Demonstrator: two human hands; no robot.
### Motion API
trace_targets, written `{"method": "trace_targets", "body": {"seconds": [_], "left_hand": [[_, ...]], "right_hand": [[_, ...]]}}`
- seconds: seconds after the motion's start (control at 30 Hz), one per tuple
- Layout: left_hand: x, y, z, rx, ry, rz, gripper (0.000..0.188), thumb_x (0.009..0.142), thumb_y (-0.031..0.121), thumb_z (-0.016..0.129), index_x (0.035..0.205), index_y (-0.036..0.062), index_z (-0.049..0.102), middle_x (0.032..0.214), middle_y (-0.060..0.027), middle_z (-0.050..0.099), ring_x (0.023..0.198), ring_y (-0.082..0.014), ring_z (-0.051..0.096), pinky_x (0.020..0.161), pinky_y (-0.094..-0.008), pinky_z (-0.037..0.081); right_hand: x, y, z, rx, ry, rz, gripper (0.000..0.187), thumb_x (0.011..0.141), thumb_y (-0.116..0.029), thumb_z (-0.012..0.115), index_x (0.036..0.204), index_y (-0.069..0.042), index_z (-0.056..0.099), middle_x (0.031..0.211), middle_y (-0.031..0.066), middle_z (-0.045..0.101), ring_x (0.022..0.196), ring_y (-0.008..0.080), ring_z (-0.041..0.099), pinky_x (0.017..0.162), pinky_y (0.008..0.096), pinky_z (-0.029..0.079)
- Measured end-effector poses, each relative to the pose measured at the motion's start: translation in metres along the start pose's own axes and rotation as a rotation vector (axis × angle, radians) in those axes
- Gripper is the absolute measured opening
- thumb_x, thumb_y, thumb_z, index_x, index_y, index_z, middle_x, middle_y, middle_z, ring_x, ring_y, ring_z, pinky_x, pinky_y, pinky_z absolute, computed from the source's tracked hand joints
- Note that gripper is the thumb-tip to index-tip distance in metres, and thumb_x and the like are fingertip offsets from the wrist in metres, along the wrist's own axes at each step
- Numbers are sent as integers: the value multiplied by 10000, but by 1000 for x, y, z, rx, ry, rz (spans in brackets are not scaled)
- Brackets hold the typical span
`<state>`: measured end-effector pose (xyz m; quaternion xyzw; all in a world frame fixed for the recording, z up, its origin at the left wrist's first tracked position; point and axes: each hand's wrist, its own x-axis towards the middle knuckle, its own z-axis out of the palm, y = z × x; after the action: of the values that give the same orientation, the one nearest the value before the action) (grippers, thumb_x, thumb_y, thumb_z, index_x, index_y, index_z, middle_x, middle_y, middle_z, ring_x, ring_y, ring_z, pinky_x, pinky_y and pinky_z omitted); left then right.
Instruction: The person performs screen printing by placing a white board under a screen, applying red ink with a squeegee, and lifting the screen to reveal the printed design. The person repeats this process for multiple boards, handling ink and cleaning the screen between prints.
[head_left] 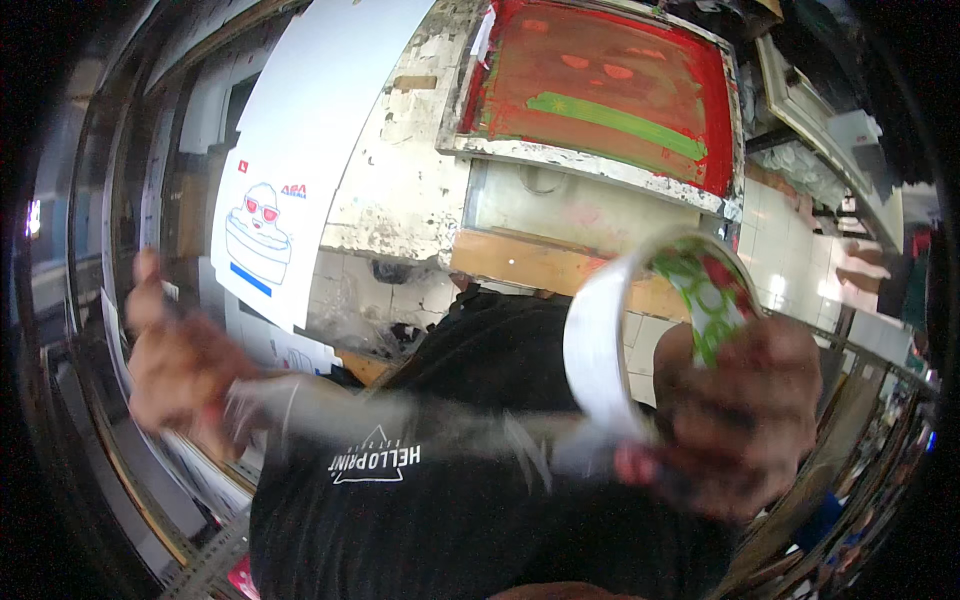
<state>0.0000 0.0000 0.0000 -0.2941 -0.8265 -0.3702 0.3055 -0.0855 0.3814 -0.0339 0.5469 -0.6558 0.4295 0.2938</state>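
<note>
My right hand [745, 420] is wrapped round a wide roll of tape [597, 345], a whitish ring whose inner core shows a green, white and red pattern. From the roll a translucent strip of tape [420, 425] stretches leftward across the front of my black shirt. Its far end meets the fingers of my left hand [185, 370], which are closed on it while the thumb points up. Both hands and the strip are smeared by motion, so the exact finger grip is unclear.
A screen-printing frame [590, 158] with red ink and a green strip lies on a paint-spattered table [395, 185] ahead. To its left is a large white sheet [300, 110] printed with a cartoon in red sunglasses. Metal racks [125, 200] stand at the far left.
</note>
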Motion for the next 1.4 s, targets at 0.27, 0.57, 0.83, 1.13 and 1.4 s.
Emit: {"method": "trace_targets", "body": {"seconds": [0.27, 0.57, 0.83, 1.13, 1.4], "left_hand": [[-13, 85, 30, 305, 356, -11, 208, 759, 477, 672, 827, 280, 669, 724, 138, 549, 976, -158, 477, 967, -555, 180], [-20, 124, 46, 498, 449, -188, 121, 725, 457, 703, 729, 344, 660, 634, 203, 494, 889, -95, 462, 922, -506, 176], [-52, 133, 37, 607, 340, -285, 186, 675, 297, 727, 664, 142, 624, 570, 67, 456, 716, -152, 468, 935, -568, 278], [-106, 65, 69, 496, 368, -1006, 98, 721, 21, 710, 817, 7, 720, 742, -85, 684, 693, -132, 605, 679, -263, 460], [-153, 46, 121, 239, 575, -1178, 174, 781, 100, 703, 895, -31, 707, 775, -116, 692, 726, -136, 612, 684, -263, 470]], "right_hand": [[-2, 20, -21, 163, -7, -2, 237, 694, -286, 741, 783, -129, 587, 781, 29, 612, 679, 238, 610, 626, 386, 474], [-23, 55, 3, 151, -30, 345, 196, 649, -199, 733, 676, -126, 553, 687, 52, 582, 627, 199, 584, 577, 360, 459], [-112, 85, 185, 269, -159, 234, 208, 646, -38, 777, 759, -85, 609, 702, 36, 635, 646, 198, 597, 756, 385, 430], [-226, 88, 280, -56, -432, 297, 461, 765, -148, 682, 1186, -56, 519, 1011, 80, 596, 967, 259, 546, 870, 462, 367], [-188, 10, 249, 786, -309, 1044, 389, 807, -200, 692, 1119, 7, 586, 1028, 115, 643, 931, 224, 597, 804, 323, 453]]}}
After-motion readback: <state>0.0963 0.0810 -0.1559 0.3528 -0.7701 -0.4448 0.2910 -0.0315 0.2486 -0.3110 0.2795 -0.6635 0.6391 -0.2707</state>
